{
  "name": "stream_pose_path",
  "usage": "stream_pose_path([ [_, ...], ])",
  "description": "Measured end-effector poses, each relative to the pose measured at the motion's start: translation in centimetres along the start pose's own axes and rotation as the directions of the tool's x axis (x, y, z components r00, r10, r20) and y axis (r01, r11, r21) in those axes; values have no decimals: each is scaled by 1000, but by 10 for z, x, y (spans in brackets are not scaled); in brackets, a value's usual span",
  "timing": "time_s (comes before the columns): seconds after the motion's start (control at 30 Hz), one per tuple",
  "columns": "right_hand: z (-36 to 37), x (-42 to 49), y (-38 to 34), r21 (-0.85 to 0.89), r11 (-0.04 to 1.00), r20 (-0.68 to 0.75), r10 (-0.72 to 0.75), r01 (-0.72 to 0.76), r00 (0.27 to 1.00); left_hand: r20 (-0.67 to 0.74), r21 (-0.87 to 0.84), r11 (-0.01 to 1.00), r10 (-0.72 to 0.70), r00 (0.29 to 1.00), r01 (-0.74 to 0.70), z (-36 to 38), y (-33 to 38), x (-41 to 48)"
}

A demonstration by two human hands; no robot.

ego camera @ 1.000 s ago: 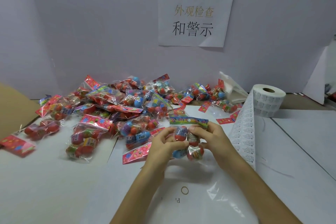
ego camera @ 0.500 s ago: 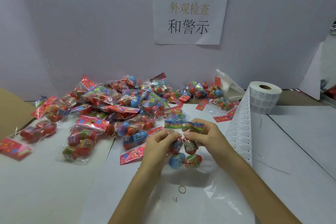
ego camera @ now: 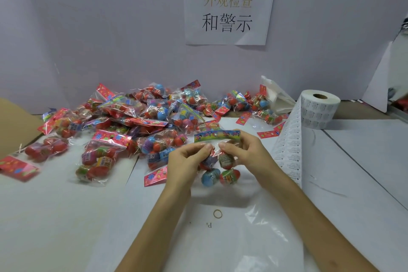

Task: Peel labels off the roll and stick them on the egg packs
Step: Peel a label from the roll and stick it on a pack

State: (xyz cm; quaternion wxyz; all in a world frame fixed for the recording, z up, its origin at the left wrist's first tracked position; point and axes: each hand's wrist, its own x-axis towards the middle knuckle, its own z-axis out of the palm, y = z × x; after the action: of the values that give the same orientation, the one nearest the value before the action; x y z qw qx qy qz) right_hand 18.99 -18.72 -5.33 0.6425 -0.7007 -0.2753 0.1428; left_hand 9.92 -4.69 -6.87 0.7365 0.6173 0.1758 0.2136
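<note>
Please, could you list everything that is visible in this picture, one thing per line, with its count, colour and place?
held egg pack: one, clear with blue-green header, blue and red eggs; centre, above the table.
egg packs: many, mostly red and blue; piled at the back, left to centre.
label roll: one, white; standing at back right.
label strip: one, white; runs from the roll toward the person.
sign: one, white with black and gold characters; on the wall.
clear bag: one, transparent; flat under the forearms.
ring: one, yellowish; front centre.
cardboard: one piece, brown; left edge.
table: one, white.
left grip: bare hand; pinches the held egg pack.
right grip: bare hand; pinches it too.
</note>
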Motion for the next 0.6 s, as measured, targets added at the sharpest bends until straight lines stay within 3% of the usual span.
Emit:
stream_pose_path([
  [0.1, 1, 0, -1, -35, 997, 12, 69, -68, 998, -57, -29, 999, 30, 998, -32, -1, 2, -1],
  [0.2, 0, 0, -1, -34, 998, -2, 47, -47, 999, -99, -47, 997, 60, 993, -65, -2, 4, -1],
  [0.6, -1, -2, -3, 8, 999, -5, -35, 36, 999, -6, -76, 996, 35, 999, -35, 0, 2, 0],
])
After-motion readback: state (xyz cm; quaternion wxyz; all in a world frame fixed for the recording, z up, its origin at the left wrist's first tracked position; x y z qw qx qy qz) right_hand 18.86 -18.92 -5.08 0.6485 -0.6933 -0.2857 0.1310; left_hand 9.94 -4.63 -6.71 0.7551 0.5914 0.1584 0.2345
